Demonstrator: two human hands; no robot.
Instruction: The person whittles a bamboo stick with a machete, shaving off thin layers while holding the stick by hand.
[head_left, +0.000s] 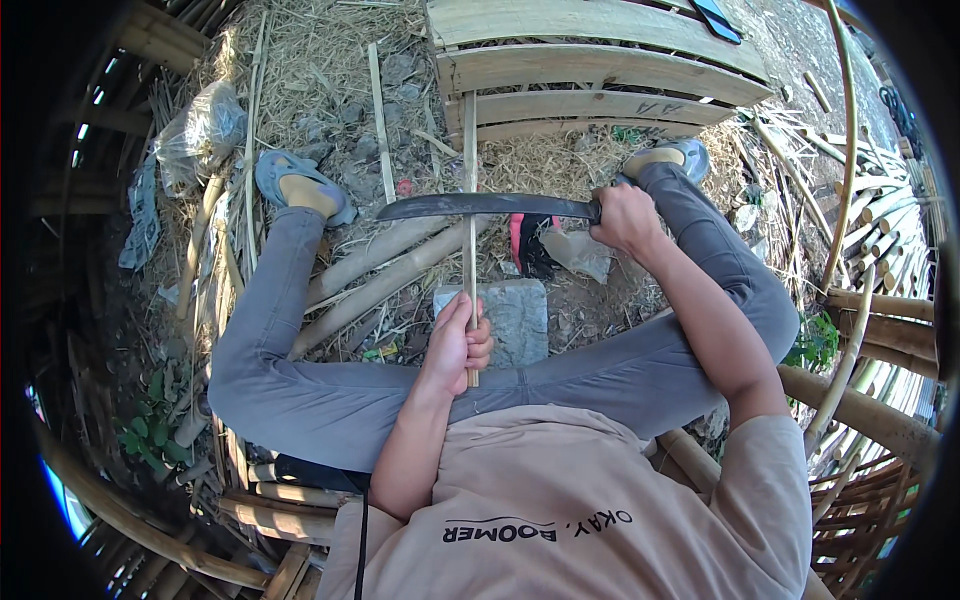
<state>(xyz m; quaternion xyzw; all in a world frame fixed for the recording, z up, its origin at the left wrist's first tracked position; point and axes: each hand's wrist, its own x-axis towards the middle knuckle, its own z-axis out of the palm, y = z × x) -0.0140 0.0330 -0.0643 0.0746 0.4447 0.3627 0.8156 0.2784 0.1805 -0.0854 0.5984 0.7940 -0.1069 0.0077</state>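
Observation:
My left hand (462, 342) is closed round the near end of a thin bamboo strip (471, 255), just in front of my body. The strip points straight away from me, its far end reaching the wooden crate. My right hand (627, 218) grips the handle of a machete (480, 205), mostly hidden in the fist. Its long dark blade, slightly curved, points left and lies across the strip, roughly square to it. Whether the edge bites into the strip I cannot tell.
A slatted wooden crate (600, 70) stands ahead, a phone (717, 20) on top. Between my legs are a stone block (515, 320) and bamboo poles (390, 265). A clear plastic bag (208, 130) lies left; cut bamboo (880, 225) is piled right. Straw litters the ground.

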